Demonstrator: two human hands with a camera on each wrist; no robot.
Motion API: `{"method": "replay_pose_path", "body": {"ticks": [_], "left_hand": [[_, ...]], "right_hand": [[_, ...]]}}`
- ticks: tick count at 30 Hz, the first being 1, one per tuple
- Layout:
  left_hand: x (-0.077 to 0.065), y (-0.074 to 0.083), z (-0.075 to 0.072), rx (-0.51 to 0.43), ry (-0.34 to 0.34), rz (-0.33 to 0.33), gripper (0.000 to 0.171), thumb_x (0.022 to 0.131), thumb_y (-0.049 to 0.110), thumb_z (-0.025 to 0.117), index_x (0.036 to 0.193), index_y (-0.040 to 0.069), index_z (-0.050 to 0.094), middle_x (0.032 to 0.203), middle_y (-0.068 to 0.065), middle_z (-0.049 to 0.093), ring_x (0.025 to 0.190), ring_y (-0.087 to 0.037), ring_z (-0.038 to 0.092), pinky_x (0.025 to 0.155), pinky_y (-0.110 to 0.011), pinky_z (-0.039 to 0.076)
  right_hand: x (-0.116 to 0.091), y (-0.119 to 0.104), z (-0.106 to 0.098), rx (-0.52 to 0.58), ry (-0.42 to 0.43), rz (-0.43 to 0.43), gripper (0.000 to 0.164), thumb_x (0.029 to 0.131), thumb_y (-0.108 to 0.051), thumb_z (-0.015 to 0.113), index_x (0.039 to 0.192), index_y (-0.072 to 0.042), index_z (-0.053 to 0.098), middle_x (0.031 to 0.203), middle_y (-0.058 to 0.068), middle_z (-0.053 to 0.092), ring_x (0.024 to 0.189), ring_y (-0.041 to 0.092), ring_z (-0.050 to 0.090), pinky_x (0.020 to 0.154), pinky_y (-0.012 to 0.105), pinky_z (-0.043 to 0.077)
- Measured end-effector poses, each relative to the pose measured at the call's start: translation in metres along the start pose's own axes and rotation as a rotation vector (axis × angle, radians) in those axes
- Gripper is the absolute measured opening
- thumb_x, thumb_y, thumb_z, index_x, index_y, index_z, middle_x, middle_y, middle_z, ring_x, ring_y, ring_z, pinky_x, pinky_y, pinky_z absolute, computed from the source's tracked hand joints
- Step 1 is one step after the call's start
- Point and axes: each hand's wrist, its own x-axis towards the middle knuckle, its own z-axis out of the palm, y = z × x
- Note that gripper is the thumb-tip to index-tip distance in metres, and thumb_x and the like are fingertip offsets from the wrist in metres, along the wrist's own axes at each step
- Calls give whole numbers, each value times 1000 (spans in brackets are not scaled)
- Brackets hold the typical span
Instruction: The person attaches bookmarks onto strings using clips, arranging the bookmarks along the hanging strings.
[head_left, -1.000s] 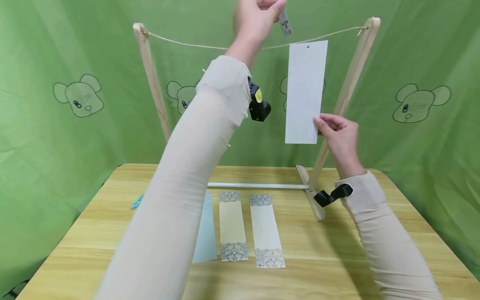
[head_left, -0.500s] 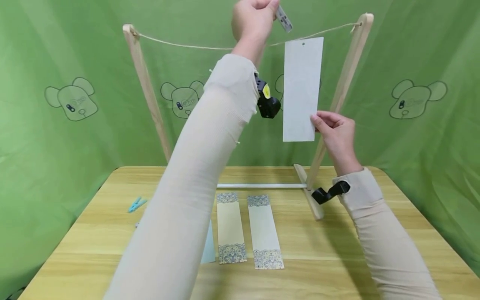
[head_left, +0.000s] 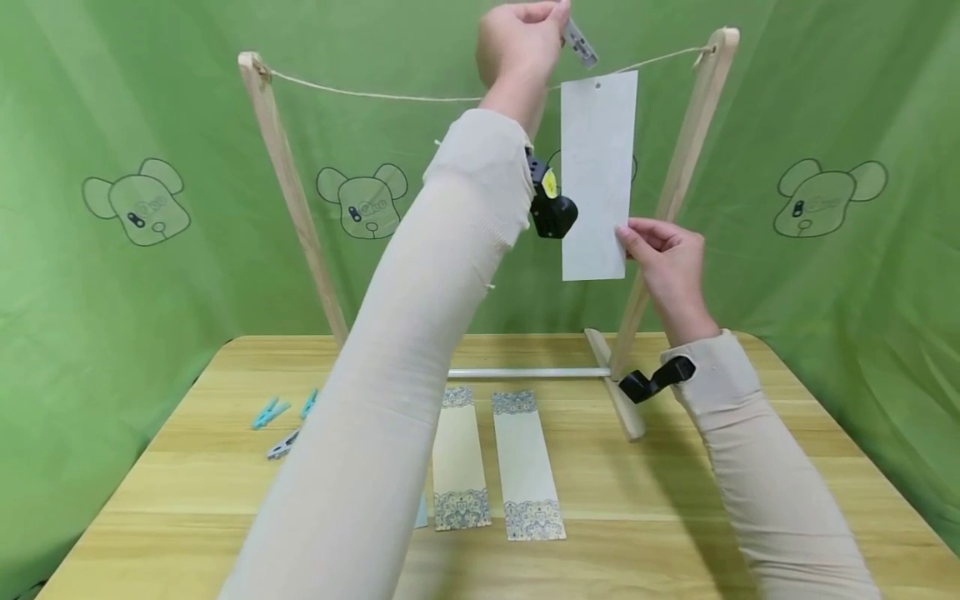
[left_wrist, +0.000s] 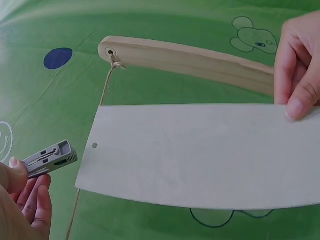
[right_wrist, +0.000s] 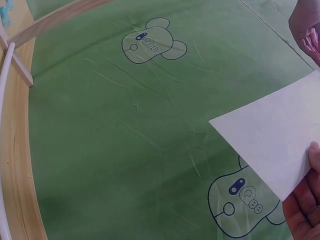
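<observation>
High in the head view, my left hand (head_left: 520, 52) pinches a grey clothespin (head_left: 581, 42) between thumb and fingertips. Its free end points down at the top of a blank white card (head_left: 597, 179), apart from it in the left wrist view. My right hand (head_left: 670, 265) grips the card's right edge near the bottom and holds it upright. A small hole (left_wrist: 95, 145) is punched near the card's top edge. The card's top overlaps the thin string (head_left: 360, 94), which passes behind it. In the right wrist view, only the card's lower part (right_wrist: 270, 135) shows.
The string spans two wooden posts (head_left: 693, 133), joined low by a white rod (head_left: 528, 373). On the table lie a cream card (head_left: 459, 450) and a whitish card (head_left: 527, 458) with patterned ends. Blue clothespins (head_left: 268, 412) and a grey one (head_left: 282, 445) lie left, partly behind my left sleeve.
My left hand has moved right with the clothespin, nearer the card's top. My right hand keeps its grip on the card. The head view has shifted slightly, uncovering more clothespins on the table.
</observation>
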Motion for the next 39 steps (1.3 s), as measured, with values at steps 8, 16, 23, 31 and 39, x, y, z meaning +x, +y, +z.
{"method": "replay_pose_path", "body": {"ticks": [8,16,23,31,39], "left_hand": [[-2,-2,7,48,-7,11,6,81,38,72,84,32,73,75,19,66,66,2,52,61,-13,38],[-3,-7,14,83,-18,36,6,81,38,72,85,33,72,81,21,66,73,3,53,69,-11,39],[-3,-11,16,116,-38,51,7,81,38,72,87,33,72,86,23,66,78,5,53,71,-10,39],[-4,-14,16,132,-84,28,8,80,36,73,86,31,72,89,22,66,81,4,53,72,-11,40],[-5,-12,18,154,-110,-2,10,80,37,73,87,30,72,88,20,67,77,3,54,68,-10,42]], "right_hand": [[3,1,0,11,10,-3,8,78,-6,76,82,-13,74,71,-6,70,60,5,60,59,13,51],[4,4,-1,32,17,-7,8,78,-5,75,80,-13,74,70,-6,70,60,5,60,59,12,50],[6,7,0,20,25,-1,8,78,-6,76,80,-13,74,70,-6,69,60,5,61,59,13,51],[6,8,1,-13,27,5,9,79,-7,75,80,-15,74,70,-7,69,60,5,61,60,13,51],[6,8,2,-24,38,38,9,79,-7,75,79,-16,74,69,-8,69,59,4,61,59,13,52]]}}
